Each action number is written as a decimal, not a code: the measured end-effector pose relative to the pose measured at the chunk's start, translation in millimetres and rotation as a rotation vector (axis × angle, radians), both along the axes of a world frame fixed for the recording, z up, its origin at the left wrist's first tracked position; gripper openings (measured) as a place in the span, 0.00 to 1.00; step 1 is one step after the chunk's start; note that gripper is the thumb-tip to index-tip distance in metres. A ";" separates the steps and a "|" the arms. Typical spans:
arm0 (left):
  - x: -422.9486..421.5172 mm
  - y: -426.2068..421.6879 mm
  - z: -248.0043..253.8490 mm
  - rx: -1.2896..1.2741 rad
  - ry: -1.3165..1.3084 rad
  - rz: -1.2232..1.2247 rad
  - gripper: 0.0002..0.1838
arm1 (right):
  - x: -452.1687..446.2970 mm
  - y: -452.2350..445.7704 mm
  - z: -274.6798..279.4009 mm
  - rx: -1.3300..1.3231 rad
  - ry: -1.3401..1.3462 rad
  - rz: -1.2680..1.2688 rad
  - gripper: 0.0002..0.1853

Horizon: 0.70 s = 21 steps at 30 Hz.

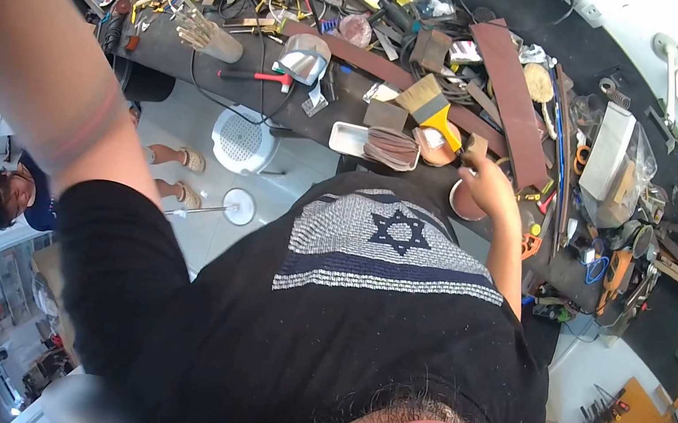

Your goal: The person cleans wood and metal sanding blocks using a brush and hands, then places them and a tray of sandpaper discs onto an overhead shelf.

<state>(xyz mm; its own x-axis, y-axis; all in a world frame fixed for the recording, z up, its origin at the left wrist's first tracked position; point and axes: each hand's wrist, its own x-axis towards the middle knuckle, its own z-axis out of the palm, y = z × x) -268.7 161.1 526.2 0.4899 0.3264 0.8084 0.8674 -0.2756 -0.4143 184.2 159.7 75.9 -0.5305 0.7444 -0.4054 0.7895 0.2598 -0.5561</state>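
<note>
My right hand [484,182] is closed near the bench's front edge, round the handle end of a wide paintbrush [434,113] with a yellow and black handle and pale bristles. A small tan block [476,148] is beside the fingers. Under and around the brush are a round tan piece [435,154], a white tray [347,139] and a stack of brown sheets [392,149]. A round reddish-brown dish [468,203] sits just below the hand. My left arm rises across the left side towards the camera, its hand out of frame.
The dark bench [164,48] carries a red hammer [258,76], a jar of brushes [220,43], long brown strips [513,106], cables and tools. A white stool [243,140] stands on the floor. Another person [24,190] is at the left, apart from my hands.
</note>
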 end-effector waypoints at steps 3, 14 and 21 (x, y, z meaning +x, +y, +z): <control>-8.4 -76.7 -82.5 0.225 -0.167 -0.187 0.10 | -19.4 2.6 -64.8 0.303 0.024 -0.028 0.21; 44.6 -210.1 -528.7 -1.366 -0.825 0.179 0.30 | -72.5 23.2 -88.0 0.557 -0.073 0.069 0.21; 75.5 -178.1 -565.1 -1.396 -0.674 0.242 0.52 | -114.2 -50.9 -96.6 0.379 0.247 0.339 0.53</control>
